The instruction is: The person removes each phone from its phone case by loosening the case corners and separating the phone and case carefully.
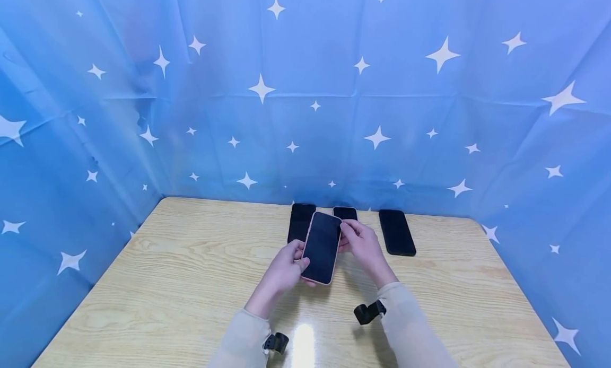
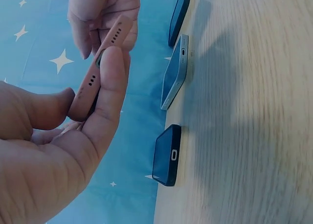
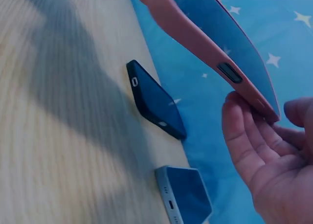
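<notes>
A phone in a pink case is held up off the table between both hands, its dark screen facing up. My left hand grips its lower left side, thumb on the front edge and fingers wrapped behind. The right hand pinches the upper right edge; in the right wrist view its fingers sit under the corner with the thumb close above. Behind the pink-cased phone, a black phone and a silver-edged phone lie partly covered. Another black phone lies right of the right hand.
The wood-grain table reaches back to a blue curtain with white stars, which also hangs along both sides. The lying phones stand in a row near the table's back edge. Each wrist wears a black strap mount.
</notes>
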The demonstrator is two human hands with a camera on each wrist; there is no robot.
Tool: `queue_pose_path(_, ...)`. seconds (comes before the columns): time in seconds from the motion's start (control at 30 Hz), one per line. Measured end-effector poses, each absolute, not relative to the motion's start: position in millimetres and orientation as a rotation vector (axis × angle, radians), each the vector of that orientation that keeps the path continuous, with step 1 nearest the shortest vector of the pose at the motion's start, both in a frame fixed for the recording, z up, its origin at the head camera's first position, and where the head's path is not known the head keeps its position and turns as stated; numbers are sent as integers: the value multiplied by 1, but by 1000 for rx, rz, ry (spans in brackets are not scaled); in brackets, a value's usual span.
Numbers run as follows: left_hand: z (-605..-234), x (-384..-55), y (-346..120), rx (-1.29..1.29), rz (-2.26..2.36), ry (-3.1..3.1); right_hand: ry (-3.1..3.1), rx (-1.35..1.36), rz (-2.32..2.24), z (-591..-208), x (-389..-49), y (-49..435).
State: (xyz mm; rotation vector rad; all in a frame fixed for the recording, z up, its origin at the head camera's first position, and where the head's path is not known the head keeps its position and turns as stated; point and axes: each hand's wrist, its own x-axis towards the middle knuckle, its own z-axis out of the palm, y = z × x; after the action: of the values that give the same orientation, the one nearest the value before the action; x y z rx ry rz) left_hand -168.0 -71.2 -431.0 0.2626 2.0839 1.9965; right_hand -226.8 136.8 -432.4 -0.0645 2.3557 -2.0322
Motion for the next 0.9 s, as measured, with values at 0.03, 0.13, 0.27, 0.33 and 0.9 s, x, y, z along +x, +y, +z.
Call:
queue_pose_path(0.03,-431,-168,-72,274,1993,2083,2353,-73,-2033,-432,-227,138)
queue_pose_path(0.13,-432,-169,-72,305,1994,2067,2362,-97,-2031,-428,-228,140)
queue_pose_path(0.27,-432,-170,-72,315,1998,2053,2402,-126,-2015,-426,-229,140)
queue_pose_path(0.33,-431,-170,-72,310,1996,2056,2475,-146,-1958,-426,-230,140)
queue_pose_path(0.9,-432,-171,-69,336,1939,2127,2841,-286,-1630,-425,-230,139)
